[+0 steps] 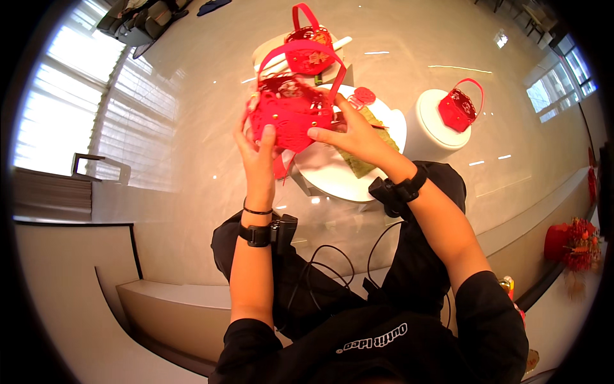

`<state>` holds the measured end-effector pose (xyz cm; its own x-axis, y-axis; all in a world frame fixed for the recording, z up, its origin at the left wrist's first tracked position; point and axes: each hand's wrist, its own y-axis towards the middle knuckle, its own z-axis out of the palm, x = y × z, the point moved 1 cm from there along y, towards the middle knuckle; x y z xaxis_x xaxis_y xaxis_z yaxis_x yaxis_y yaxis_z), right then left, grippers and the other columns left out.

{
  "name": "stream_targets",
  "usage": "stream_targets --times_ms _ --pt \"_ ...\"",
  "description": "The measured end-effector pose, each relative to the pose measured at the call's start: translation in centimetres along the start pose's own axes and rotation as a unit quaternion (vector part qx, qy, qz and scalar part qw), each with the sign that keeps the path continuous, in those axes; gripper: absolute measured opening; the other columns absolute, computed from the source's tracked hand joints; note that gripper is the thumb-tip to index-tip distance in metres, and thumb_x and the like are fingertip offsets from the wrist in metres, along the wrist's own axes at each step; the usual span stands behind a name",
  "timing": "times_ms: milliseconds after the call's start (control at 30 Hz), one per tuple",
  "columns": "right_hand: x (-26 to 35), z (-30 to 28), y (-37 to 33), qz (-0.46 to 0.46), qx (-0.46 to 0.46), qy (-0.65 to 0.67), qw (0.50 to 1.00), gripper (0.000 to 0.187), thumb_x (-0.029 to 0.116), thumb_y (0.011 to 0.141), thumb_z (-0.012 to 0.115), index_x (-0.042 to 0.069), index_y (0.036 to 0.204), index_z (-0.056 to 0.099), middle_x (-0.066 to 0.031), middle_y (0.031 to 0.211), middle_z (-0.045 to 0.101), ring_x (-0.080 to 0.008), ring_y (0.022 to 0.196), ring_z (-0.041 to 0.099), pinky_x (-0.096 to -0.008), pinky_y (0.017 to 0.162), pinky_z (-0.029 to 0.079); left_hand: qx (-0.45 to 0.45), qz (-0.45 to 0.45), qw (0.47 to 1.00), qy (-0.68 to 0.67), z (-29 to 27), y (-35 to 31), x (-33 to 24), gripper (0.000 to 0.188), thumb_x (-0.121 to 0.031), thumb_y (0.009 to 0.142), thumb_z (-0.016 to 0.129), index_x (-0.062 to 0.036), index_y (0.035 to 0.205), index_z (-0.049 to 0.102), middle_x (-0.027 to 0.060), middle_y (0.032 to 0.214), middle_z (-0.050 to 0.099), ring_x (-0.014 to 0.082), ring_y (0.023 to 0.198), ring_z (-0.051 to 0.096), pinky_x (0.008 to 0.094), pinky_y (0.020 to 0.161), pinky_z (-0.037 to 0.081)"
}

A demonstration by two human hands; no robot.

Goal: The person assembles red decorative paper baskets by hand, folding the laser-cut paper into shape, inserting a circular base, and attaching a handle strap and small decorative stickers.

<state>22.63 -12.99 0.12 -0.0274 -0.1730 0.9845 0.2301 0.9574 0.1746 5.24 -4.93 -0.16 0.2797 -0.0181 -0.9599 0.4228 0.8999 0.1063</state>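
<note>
A red cut-out basket [291,125] with a tall loop handle and small gold studs is held up in front of me. My left hand [257,150] grips its left side, thumb on the near face. From the other side my right hand [358,136] holds it, with the thumb at the near right edge. Below lies a white round table [323,182] bearing a green mat [359,168] and a red scalloped round piece [364,95]. A red strip [280,169] hangs near the table's left edge, partly hidden by the basket and hand.
Behind stands a second red basket [310,59] on a round pale surface [262,52]. To the right, a third red basket [455,114] sits on a white round stool [423,131]. Black cables [329,249] loop over my lap. A red flower pot [558,242] is at far right.
</note>
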Motion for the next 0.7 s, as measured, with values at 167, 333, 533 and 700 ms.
stream_targets --times_ms 167,333,533,700 --pt "0.5 1.1 -0.8 0.025 0.071 0.03 0.997 0.075 0.032 0.084 0.075 0.005 0.144 0.039 -0.0116 0.129 0.054 -0.0179 0.104 0.06 -0.0326 0.088 0.051 0.046 0.017 0.997 -0.053 -2.0 0.4 1.3 0.076 -0.049 0.091 0.061 -0.01 0.147 0.028 0.011 0.143 0.042 0.025 0.128 0.048 0.0419 0.105 0.043" --pt "0.7 -0.3 -0.5 0.007 0.144 0.028 0.989 0.067 0.027 0.092 0.067 0.008 0.148 0.036 -0.0093 0.137 0.049 -0.0138 0.105 0.059 -0.0318 0.087 0.052 0.038 -0.02 0.979 -0.198 -1.6 0.1 -1.5 0.087 -0.061 0.086 0.059 -0.0099 0.149 0.028 0.0101 0.149 0.039 0.0289 0.135 0.041 0.0482 0.111 0.036" --pt "1.0 -5.9 1.7 0.02 -0.009 -0.019 1.0 0.046 0.03 0.1 0.053 0.007 0.139 0.047 -0.0075 0.133 0.055 -0.0178 0.107 0.058 -0.0318 0.094 0.046 0.063 -0.015 0.901 -0.428 -5.0 2.1 -2.2 0.087 -0.062 0.084 0.059 -0.0111 0.149 0.029 0.0101 0.153 0.033 0.0312 0.139 0.033 0.0519 0.114 0.027" --pt "-0.3 -3.9 2.4 0.0 0.015 -0.12 0.993 0.046 0.03 0.097 0.058 0.007 0.136 0.051 -0.0099 0.128 0.059 -0.0194 0.109 0.06 -0.0335 0.093 0.048 0.133 -0.046 0.85 -0.507 -6.5 2.7 -1.9 0.067 -0.059 0.09 0.054 -0.0177 0.141 0.045 0.0038 0.145 0.046 0.0268 0.133 0.042 0.0519 0.113 0.03"
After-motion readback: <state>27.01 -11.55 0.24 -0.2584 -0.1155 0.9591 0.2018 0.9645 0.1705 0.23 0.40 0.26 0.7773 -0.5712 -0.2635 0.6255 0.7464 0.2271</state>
